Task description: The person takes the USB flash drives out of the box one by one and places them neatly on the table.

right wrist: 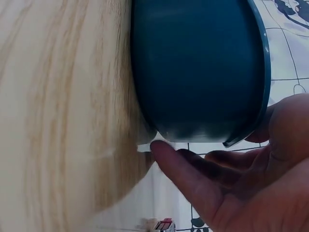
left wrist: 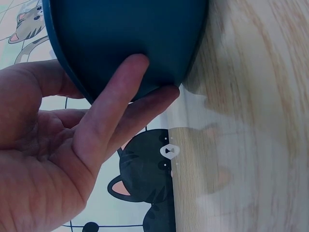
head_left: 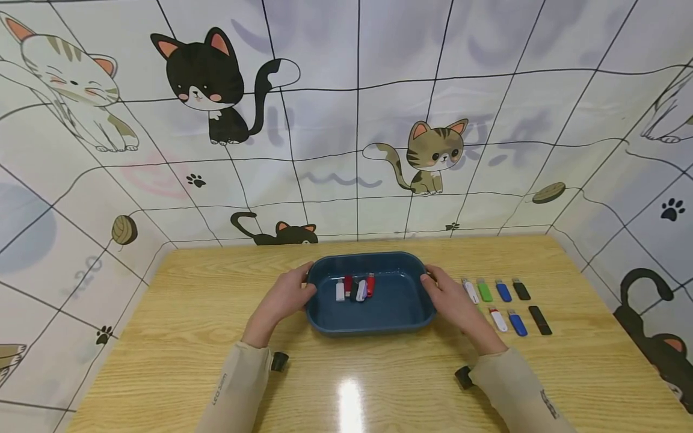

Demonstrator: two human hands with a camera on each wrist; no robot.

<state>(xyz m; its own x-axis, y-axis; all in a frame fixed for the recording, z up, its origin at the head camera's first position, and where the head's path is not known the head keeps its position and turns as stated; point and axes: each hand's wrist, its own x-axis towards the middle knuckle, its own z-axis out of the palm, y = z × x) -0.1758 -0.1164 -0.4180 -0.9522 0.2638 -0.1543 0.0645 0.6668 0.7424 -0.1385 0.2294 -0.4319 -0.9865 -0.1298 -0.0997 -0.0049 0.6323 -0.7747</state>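
A dark blue tray sits on the wooden table between both hands. Inside it, left of centre, several USB sticks lie bunched: a white one, a dark red one, a bright red one, and black and whitish ones partly overlapping. My left hand grips the tray's left end, thumb over the rim; in the left wrist view its fingers lie against the outer wall. Holding the right end is my right hand, thumb at the rim, with fingertips near the tray's base in the right wrist view.
To the right of the tray, more USB sticks lie in two rows, among them a green one, a blue one and a black one. A cat-patterned cloth rises behind the table and along its sides.
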